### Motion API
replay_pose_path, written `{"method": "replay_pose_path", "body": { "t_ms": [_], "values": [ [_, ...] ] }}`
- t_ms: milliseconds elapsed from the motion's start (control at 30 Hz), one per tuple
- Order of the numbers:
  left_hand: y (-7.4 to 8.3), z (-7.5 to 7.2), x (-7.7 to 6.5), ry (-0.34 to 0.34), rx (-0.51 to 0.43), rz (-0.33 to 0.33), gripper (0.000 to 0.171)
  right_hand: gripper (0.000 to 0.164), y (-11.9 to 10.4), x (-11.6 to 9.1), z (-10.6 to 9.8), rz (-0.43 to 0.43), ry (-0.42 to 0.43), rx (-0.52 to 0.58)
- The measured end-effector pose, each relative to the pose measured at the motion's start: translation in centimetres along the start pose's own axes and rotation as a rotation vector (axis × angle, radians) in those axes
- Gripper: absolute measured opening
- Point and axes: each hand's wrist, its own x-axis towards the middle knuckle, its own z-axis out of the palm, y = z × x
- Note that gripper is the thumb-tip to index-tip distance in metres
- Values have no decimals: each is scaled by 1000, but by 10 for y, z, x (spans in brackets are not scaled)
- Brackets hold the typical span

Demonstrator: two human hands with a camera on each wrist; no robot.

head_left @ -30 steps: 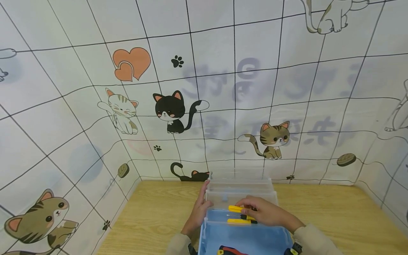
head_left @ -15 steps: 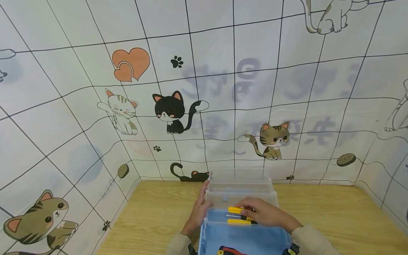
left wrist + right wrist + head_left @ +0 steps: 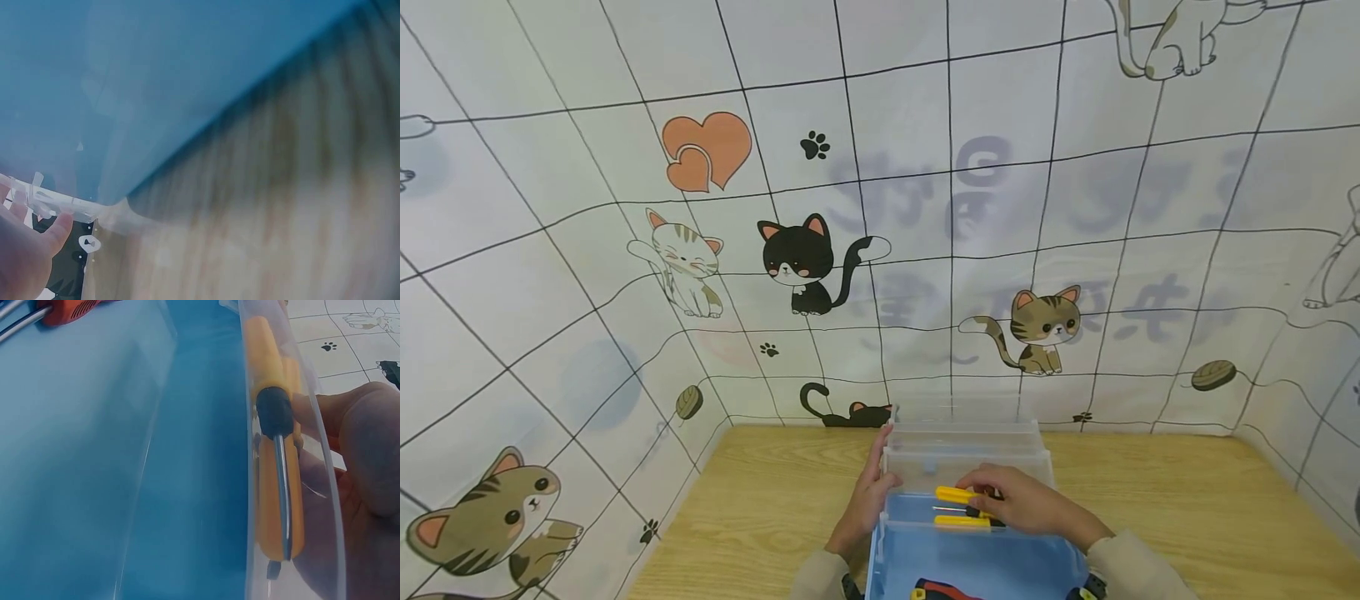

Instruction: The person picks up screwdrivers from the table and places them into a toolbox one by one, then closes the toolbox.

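Observation:
A blue toolbox [image 3: 985, 554] stands with its clear tiered trays [image 3: 925, 467] raised at the back. My left hand [image 3: 868, 492] grips the left end of the clear trays; in the left wrist view, the left hand [image 3: 28, 256] sits at the clear rim, beyond the blue wall [image 3: 156, 75]. My right hand [image 3: 1022, 496] pinches a yellow-and-black screwdriver [image 3: 953, 494] at the front tray. Below it lies another yellow-handled screwdriver [image 3: 958, 521]. The right wrist view has yellow screwdrivers [image 3: 275, 412] inside the narrow clear tray, with right-hand fingers partly seen through its wall.
A red-and-black tool [image 3: 943, 590] with a bit of yellow lies in the toolbox's main compartment, cut off by the frame. Wood-grain tabletop [image 3: 775, 500] extends to both sides. Behind it hangs a white grid-patterned sheet [image 3: 910, 350] printed with cats.
Almost nothing differs. My right hand and the screwdriver have dipped very slightly; my left hand stays on the trays.

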Motion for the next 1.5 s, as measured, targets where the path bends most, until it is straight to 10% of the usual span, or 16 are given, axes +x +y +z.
{"method": "replay_pose_path", "body": {
  "t_ms": [1500],
  "values": [
    [5,-2,-2,0,75,-39,79,30,-2,-33,-20,-78,107,10]
  ]
}}
